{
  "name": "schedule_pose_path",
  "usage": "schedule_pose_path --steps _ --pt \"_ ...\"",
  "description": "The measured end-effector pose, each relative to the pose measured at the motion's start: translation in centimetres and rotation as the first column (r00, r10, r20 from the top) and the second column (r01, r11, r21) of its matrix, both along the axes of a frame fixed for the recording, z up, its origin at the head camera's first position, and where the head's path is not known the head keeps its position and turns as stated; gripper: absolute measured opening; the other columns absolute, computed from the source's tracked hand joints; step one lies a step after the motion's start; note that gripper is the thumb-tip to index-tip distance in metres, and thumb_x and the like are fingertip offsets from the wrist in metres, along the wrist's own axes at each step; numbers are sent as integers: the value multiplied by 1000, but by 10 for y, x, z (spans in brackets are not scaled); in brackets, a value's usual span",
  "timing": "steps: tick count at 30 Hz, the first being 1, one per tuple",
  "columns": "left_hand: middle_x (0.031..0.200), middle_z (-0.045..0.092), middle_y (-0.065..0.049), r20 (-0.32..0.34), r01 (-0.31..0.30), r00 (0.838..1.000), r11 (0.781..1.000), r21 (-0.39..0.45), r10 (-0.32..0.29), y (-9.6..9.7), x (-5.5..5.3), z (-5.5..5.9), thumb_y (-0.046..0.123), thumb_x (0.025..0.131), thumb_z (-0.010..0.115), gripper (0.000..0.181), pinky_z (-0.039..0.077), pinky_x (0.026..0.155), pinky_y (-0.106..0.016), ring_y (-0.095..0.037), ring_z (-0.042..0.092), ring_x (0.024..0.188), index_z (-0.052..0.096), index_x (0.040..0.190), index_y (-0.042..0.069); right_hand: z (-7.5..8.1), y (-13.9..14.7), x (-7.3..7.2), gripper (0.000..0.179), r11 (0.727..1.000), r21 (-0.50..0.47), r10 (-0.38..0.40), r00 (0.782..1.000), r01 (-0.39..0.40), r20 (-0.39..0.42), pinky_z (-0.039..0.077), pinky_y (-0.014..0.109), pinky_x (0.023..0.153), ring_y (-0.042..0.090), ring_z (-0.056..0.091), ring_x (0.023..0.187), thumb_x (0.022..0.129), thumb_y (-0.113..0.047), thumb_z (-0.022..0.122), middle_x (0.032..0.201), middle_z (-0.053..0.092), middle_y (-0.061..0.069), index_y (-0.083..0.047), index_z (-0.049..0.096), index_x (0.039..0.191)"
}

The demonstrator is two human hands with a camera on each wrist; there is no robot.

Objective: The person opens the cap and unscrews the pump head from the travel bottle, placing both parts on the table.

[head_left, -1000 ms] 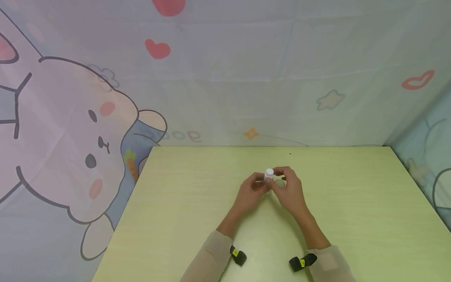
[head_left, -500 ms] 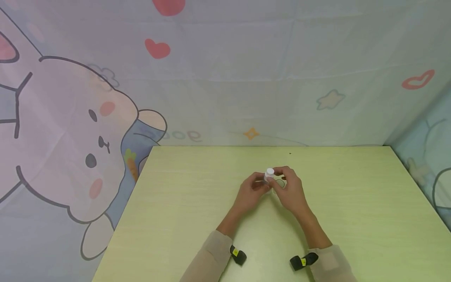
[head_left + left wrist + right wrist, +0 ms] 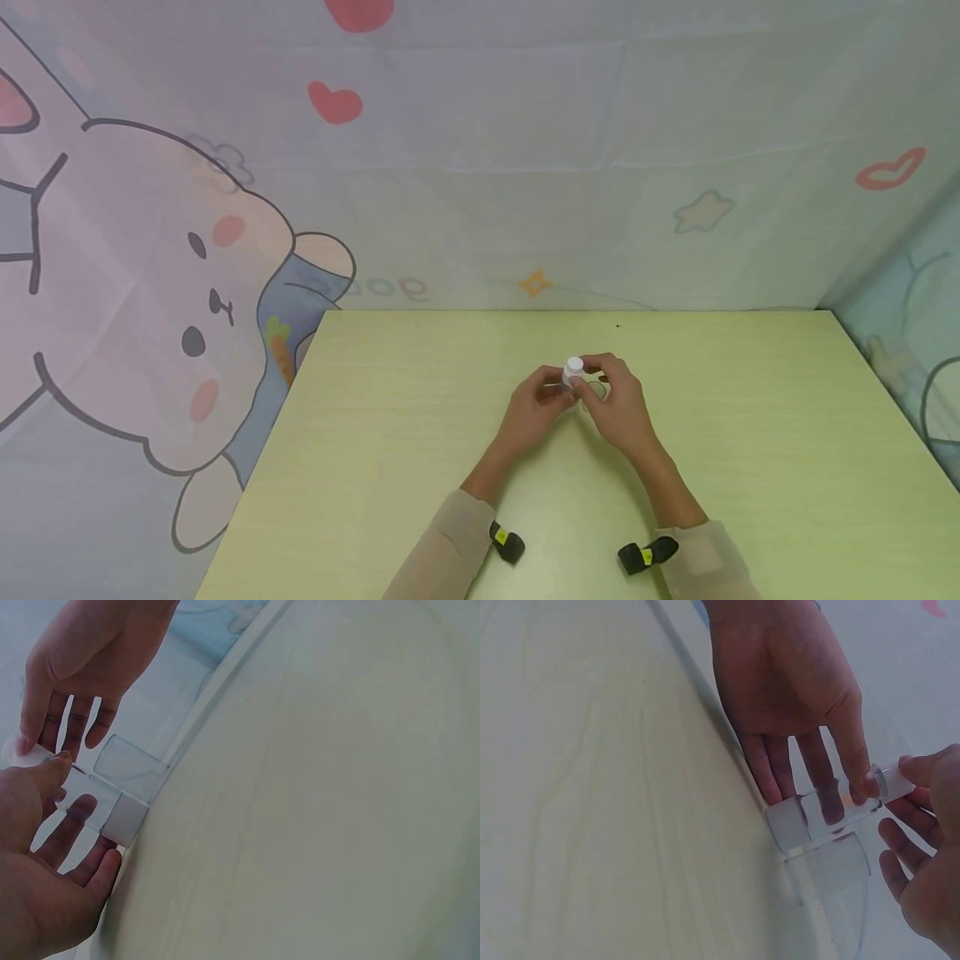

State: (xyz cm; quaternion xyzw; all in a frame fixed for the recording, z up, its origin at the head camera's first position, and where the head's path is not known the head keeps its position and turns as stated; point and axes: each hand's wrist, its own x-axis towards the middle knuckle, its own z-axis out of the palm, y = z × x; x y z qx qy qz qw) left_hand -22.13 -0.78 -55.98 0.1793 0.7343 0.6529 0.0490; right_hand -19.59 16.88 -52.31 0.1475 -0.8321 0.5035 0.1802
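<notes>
A small clear bottle (image 3: 821,814) with a white cap (image 3: 574,365) stands upright between the hands. Whitish material or a band fills its foot (image 3: 124,821). My left hand (image 3: 534,408) holds the bottle's body, its thumb high near the neck and the other fingers along the side. With thumb and fingers my right hand (image 3: 618,408) pinches the white cap from the right. Close beside the bottle on the right is an open clear cup (image 3: 131,766), its round rim showing in the head view between the right thumb and fingers.
Both hands work over the middle of a pale yellow-green table (image 3: 420,400). Behind the table's far edge hangs a printed cloth (image 3: 480,167) with a cartoon animal. A tiny dark speck (image 3: 618,326) lies near that edge. Each sleeve cuff carries a black wrist camera (image 3: 507,543).
The capped bottle and my right hand have shifted very slightly to the right since the first frame. My left hand keeps its place and both hands keep their hold.
</notes>
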Motion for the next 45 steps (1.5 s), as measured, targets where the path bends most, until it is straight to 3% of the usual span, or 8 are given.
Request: schedule_pose_path --steps 9,18,27,38,45 --pt "132 67 10 0 3 1000 1000 -1 -3 0 -1 -2 29 102 76 26 56 103 -28 -16 67 124 69 126 25 -3 0 0 32 1000 -27 -11 999 12 54 47 53 97 31 58 116 101 -21 76 123 66 10 -5 66 127" --pt "131 68 9 13 0 1000 1000 2 0 0 0 -1 27 102 75 24 57 101 -28 -17 67 124 69 125 24 -4 -3 1 31 997 -62 -41 998 45 57 48 52 96 29 59 114 98 -22 80 120 68 9 -6 67 120" --pt "132 67 10 16 5 1000 1000 12 -5 0 0 -2 29 101 76 25 58 100 -29 -17 67 124 69 125 26 -2 -2 1 30 999 -28 -30 998 32 59 48 53 97 30 58 113 100 -22 77 118 68 10 -4 67 123" --pt "132 68 0 -12 -1 1000 1000 13 1 1 -1 -1 17 102 75 27 58 101 -30 -21 68 124 68 128 16 -2 0 0 29 1000 4 4 999 -4 40 50 56 97 33 58 113 103 -17 73 119 68 12 -2 66 127" --pt "130 68 8 -7 -8 1000 1000 1 8 0 -2 -1 19 102 75 25 58 100 -27 -15 68 122 69 126 21 -1 1 0 29 1000 -4 18 999 -17 45 50 56 96 32 59 113 103 -17 73 120 68 13 -2 66 128"
